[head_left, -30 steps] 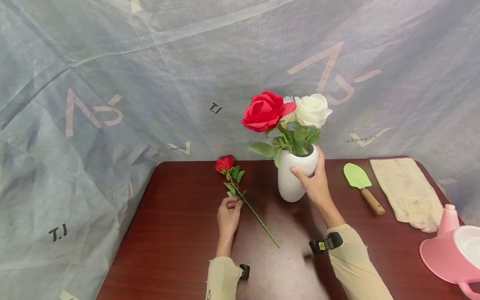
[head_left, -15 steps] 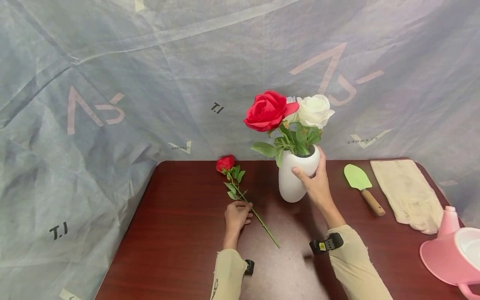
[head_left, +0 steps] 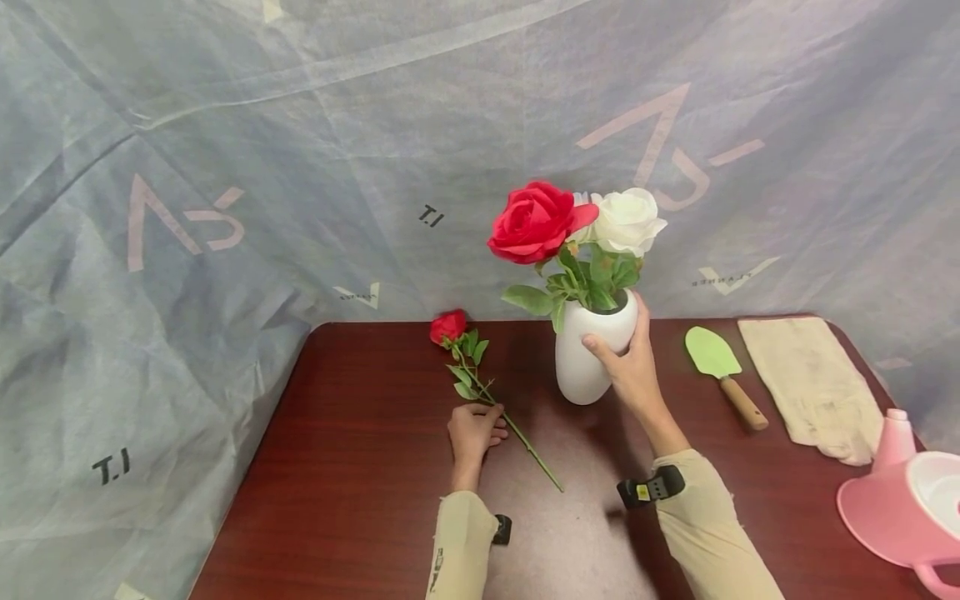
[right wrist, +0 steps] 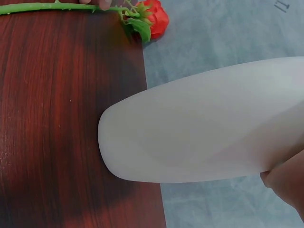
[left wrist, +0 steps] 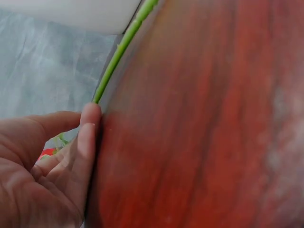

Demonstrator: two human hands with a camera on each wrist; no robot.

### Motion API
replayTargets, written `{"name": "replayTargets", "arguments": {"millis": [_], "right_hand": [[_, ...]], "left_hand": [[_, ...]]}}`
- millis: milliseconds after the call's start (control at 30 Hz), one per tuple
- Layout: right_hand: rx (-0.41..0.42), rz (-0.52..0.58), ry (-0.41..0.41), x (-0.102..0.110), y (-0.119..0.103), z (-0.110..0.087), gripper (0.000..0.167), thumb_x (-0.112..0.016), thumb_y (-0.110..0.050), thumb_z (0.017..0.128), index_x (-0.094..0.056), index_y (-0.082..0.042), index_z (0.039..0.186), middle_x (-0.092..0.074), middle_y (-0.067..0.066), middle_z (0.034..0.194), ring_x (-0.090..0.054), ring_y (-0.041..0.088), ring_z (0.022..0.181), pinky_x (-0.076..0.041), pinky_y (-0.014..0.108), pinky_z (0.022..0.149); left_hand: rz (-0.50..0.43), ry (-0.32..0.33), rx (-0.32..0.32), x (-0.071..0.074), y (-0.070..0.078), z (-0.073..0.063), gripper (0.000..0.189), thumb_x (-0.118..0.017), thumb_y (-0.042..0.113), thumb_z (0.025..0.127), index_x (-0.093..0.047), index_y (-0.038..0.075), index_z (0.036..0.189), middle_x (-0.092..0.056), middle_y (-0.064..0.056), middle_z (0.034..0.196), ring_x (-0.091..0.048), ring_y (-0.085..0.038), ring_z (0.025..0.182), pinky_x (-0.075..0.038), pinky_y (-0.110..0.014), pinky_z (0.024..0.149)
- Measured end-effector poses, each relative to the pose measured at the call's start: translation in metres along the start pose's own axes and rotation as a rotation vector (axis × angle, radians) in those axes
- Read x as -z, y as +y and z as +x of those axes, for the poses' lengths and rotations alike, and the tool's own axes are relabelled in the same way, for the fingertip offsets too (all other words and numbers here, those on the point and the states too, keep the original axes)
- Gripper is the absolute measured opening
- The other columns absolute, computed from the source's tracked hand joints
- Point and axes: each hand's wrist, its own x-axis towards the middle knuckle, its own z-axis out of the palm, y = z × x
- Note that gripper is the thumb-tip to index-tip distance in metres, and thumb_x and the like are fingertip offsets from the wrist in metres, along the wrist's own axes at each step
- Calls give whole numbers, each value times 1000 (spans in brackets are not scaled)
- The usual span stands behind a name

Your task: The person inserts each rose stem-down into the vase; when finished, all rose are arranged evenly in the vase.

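A long-stemmed red rose (head_left: 448,326) lies slantwise on the dark wooden table, its bloom near the back edge. My left hand (head_left: 474,433) pinches its green stem (head_left: 534,455) below the leaves; in the left wrist view the stem (left wrist: 118,54) runs up from the fingertips (left wrist: 89,114). My right hand (head_left: 636,367) grips the upper part of a white vase (head_left: 583,367) from the right side, thumb across the front. Out of the vase stand a large red rose (head_left: 534,223) and a white rose (head_left: 628,221) with green leaves. In the right wrist view, the vase (right wrist: 190,128) fills the middle.
Right of the vase lies a small trowel (head_left: 712,353) with a green blade and wooden handle. Beside it are folded cream cloth gloves (head_left: 813,383). A pink watering can (head_left: 885,508) stands at the right front. Grey printed fabric (head_left: 375,150) hangs behind the table (head_left: 337,467).
My left hand has slid down and to the right along the rose stem, from the leaves to the bare part. The stem's lower end has shifted slightly. My right hand stays on the vase.
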Motion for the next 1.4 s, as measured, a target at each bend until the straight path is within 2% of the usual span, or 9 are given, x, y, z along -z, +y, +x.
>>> {"name": "replayTargets", "arguments": {"millis": [333, 433, 600, 833, 933, 1100, 1233, 1400], "right_hand": [[-14, 3, -7, -1, -2, 0, 85, -69, -11, 84, -13, -14, 148, -31, 12, 141, -38, 23, 121, -33, 47, 95], [-14, 3, -8, -1, -1, 0, 85, -69, -11, 84, -13, -15, 148, -32, 12, 141, -38, 22, 121, -33, 47, 95], [-8, 4, 1, -1, 0, 0, 85, -69, -10, 84, -14, -15, 148, -32, 11, 140, -38, 22, 121, -33, 45, 94], [-15, 19, -1, -2, 1, 1, 84, -69, -10, 84, -14, -16, 147, -33, 11, 139, -39, 20, 119, -35, 36, 91], [-13, 20, -1, -2, 1, 1, 84, -69, -10, 84, -14, -17, 147, -34, 10, 139, -40, 20, 118, -35, 34, 91], [-5, 16, -2, -2, 2, 1, 84, -69, -9, 84, -15, -16, 147, -33, 11, 139, -40, 19, 118, -35, 34, 90], [-7, 19, 2, -2, 2, 1, 84, -69, -8, 83, -14, -15, 147, -33, 10, 139, -39, 18, 118, -35, 33, 90], [-4, 12, 1, -2, 1, 1, 85, -69, -8, 84, -14, -15, 147, -33, 11, 140, -39, 20, 118, -35, 33, 90]], "left_hand": [[60, 11, 16, -1, 3, 2, 21, -70, 16, 83, -72, -2, 72, -65, -13, 59, -63, -20, 47, -51, -28, 41], [8, -37, 38, -1, 3, 5, 18, -67, 11, 84, -71, -5, 76, -65, -13, 59, -64, -20, 48, -53, -28, 43], [-199, -130, 142, 6, 2, 7, 19, -62, 7, 86, -69, -10, 90, -64, -9, 64, -63, -15, 53, -54, -26, 49], [-423, -150, 213, 16, 2, 5, 30, -62, 17, 90, -65, -5, 111, -63, -7, 87, -63, -12, 69, -53, -23, 58], [-580, -162, 241, 18, 1, 6, 33, -60, 18, 92, -61, -4, 116, -63, -6, 92, -61, -10, 73, -52, -21, 61], [-864, -161, 258, 21, 4, 7, 20, -58, 17, 94, -66, 5, 108, -61, -2, 89, -57, -6, 69, -47, -14, 56], [-1013, -175, 248, 24, 14, 5, 14, -55, 16, 95, -68, 12, 94, -61, 3, 80, -57, -3, 65, -45, -10, 50], [-1127, -182, 198, 28, 30, -1, 17, -54, 12, 95, -66, 9, 83, -60, 3, 73, -60, -3, 62, -45, -9, 48]]}}
